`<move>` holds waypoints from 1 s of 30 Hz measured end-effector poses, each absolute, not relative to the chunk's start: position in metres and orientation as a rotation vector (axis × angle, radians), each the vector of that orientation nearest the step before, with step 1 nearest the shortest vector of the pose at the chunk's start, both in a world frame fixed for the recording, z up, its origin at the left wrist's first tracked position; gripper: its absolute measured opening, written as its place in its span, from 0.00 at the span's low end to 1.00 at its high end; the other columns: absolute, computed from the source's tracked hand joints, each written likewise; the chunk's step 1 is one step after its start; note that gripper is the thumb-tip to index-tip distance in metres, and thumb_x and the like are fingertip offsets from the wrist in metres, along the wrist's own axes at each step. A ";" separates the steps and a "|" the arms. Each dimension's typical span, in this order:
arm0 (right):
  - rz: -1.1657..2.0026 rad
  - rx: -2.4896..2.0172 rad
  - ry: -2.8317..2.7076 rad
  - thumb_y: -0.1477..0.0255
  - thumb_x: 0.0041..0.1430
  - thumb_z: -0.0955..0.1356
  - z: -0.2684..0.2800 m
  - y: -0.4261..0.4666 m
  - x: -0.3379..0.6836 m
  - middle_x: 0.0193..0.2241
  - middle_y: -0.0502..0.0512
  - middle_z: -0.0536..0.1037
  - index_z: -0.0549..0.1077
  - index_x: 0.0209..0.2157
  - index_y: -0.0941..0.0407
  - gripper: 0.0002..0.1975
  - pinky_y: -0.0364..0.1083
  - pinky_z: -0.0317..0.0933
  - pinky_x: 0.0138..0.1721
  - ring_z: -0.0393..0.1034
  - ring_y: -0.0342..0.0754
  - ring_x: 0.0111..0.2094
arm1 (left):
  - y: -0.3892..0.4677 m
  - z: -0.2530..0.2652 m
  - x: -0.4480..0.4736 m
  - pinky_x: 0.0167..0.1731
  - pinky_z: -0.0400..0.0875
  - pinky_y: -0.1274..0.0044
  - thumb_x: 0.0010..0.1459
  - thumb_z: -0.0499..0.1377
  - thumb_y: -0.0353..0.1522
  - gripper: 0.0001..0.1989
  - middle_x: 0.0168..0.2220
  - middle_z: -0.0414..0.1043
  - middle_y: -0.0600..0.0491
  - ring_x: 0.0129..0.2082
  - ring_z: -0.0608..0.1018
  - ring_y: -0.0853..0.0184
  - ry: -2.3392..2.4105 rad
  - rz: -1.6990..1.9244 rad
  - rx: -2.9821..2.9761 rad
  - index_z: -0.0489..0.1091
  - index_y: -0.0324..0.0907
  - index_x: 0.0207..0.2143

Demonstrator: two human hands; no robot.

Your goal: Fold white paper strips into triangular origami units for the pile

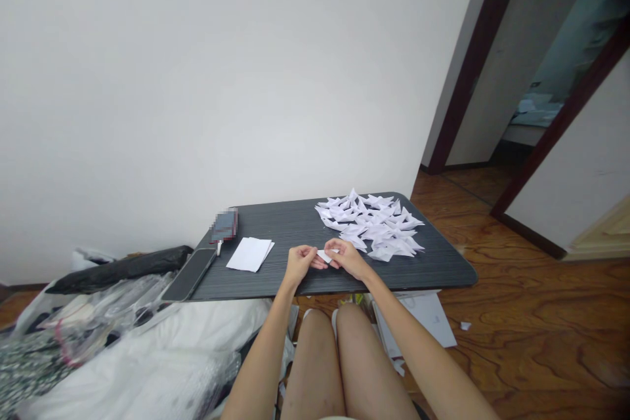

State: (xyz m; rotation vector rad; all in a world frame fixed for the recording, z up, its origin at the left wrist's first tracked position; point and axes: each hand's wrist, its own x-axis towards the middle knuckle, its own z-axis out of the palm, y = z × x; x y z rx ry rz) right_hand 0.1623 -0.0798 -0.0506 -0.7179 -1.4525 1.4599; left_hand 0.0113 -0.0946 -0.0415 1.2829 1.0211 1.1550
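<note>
A small folded piece of white paper [325, 256] is held between both hands just above the front of the dark table. My left hand [301, 262] pinches its left side between thumb and fingers. On its right side, my right hand [348, 258] grips it in the same way, fingers curled. Right behind that hand spreads a pile of folded white paper boats [378, 223], many with pointed ends. To the left of my left hand lies a short stack of flat white paper sheets [251, 254].
The dark table [285, 220] stands against a white wall. A phone-like black slab [189, 274] lies at its left edge, with a blurred-out object [224, 226] behind it. Plastic bags [118, 302] and white bedding crowd the left. A paper scrap [465, 325] is on the wooden floor.
</note>
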 end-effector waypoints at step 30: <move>1.288 -0.868 -1.310 0.62 0.52 0.59 -0.064 -0.068 0.163 0.11 0.48 0.69 0.63 0.25 0.60 0.15 0.35 0.40 0.06 0.52 0.35 0.05 | -0.092 -0.047 0.006 0.11 0.64 0.81 0.53 0.49 0.41 0.18 0.15 0.70 0.50 0.12 0.71 0.71 1.080 1.230 1.466 0.65 0.34 0.22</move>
